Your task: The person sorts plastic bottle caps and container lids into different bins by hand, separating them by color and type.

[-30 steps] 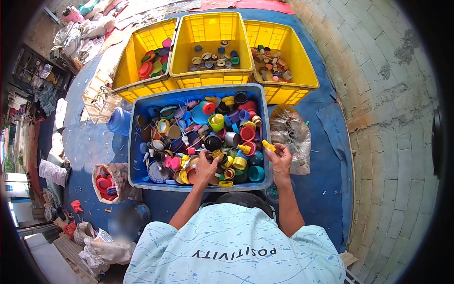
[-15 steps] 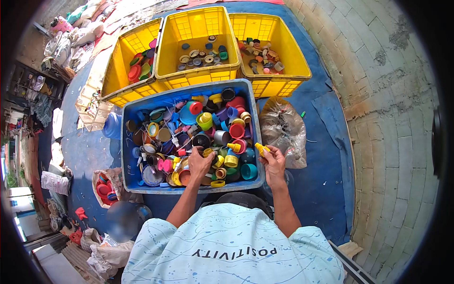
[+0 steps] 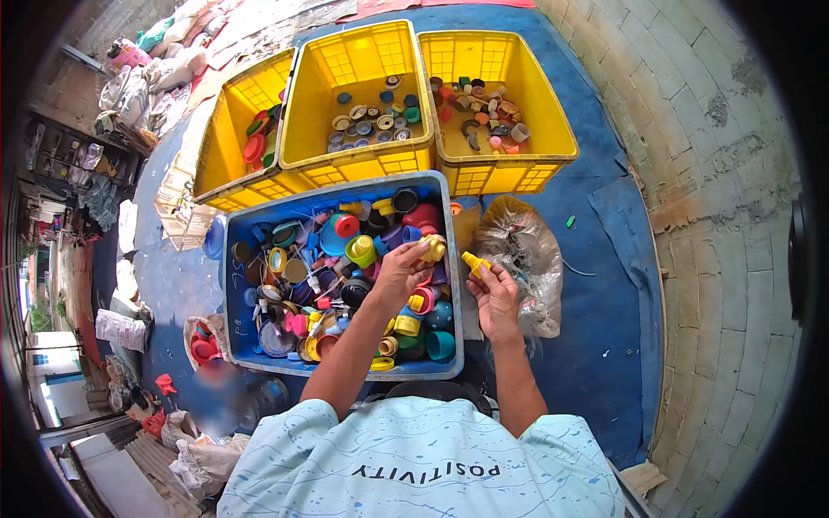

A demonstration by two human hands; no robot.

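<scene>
My left hand (image 3: 400, 271) is raised over the right half of a blue bin (image 3: 345, 369), its fingers closed on a pale yellow cap (image 3: 433, 248). Just beyond the bin's right wall, my right hand (image 3: 496, 298) pinches a bright yellow nozzle cap (image 3: 473, 262) with its narrow tip pointing up and left. The two caps are close together but apart. Below the hands the blue bin holds a heap of mixed plastic caps and lids, among them a lime green cup-shaped cap (image 3: 361, 250) and a teal cap (image 3: 439, 345). My left forearm hides part of the heap.
Three yellow crates, left (image 3: 233, 197), middle (image 3: 358, 158) and right (image 3: 509, 164), stand behind the bin with caps inside. A filled clear plastic bag (image 3: 518, 250) lies at the bin's right. A small sack (image 3: 197, 332) of red caps sits left. A block wall (image 3: 717, 259) runs along the right.
My left hand has lifted out of the heap and moved up and right, now with a pale yellow cap. The right hand keeps the yellow nozzle cap. The view has shifted slightly.
</scene>
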